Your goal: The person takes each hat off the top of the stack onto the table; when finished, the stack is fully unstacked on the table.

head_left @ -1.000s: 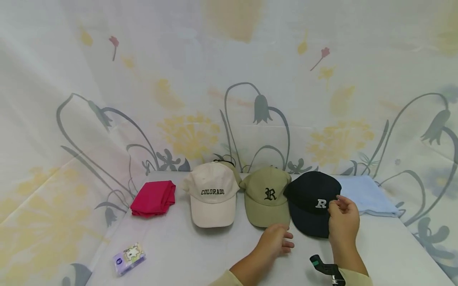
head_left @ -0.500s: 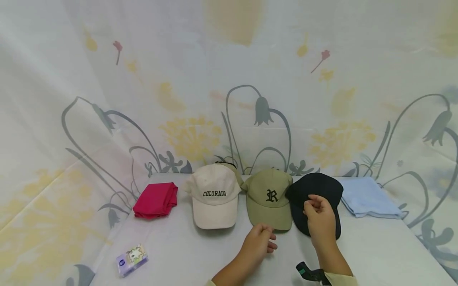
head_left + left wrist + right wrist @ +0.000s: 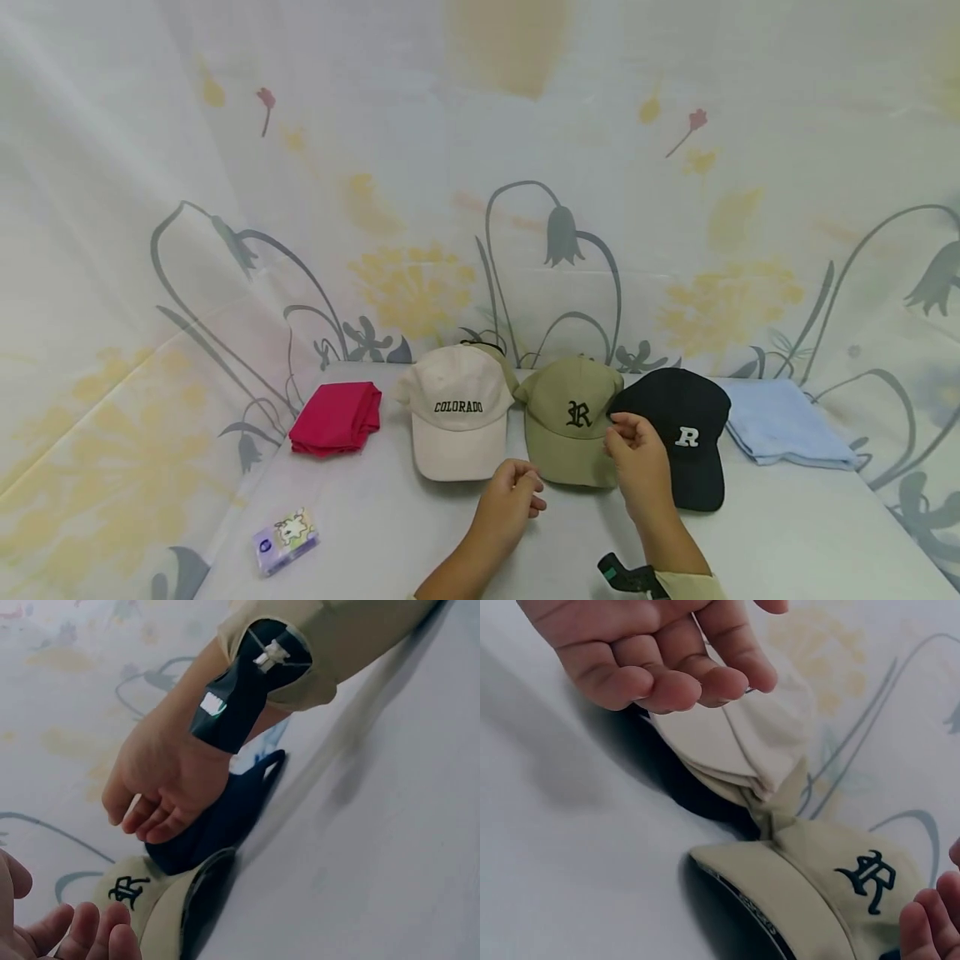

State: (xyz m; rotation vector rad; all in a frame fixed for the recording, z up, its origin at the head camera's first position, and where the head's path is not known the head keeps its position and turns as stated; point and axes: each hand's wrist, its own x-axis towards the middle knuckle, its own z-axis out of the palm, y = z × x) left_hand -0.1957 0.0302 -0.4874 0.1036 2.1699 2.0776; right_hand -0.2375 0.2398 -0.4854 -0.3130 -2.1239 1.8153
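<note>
Both hands are held over the table in front of a row of caps, fingers loosely bent and holding nothing. The left hand (image 3: 504, 502) is near the gap between a cream "COLORADO" baseball cap (image 3: 459, 442) and an olive baseball cap (image 3: 566, 458) with a black R. My right hand (image 3: 643, 467) overlaps the right edge of the olive cap and part of a black baseball cap (image 3: 675, 396) with a white R. In the right wrist view, another olive brim (image 3: 720, 778) shows beneath the cream cap (image 3: 705, 735); the left hand's palm (image 3: 652, 652) appears above it.
A folded red cloth (image 3: 335, 418) lies left of the caps, and a folded light blue cloth (image 3: 787, 421) lies to their right. A small purple packet (image 3: 287, 542) is at front left on the white table (image 3: 390, 542). A flower-patterned curtain (image 3: 420, 167) hangs behind.
The right hand has moved left, off the black cap's front to the olive cap's right edge, uncovering the white R again. My left hand has shifted left from the olive brim.
</note>
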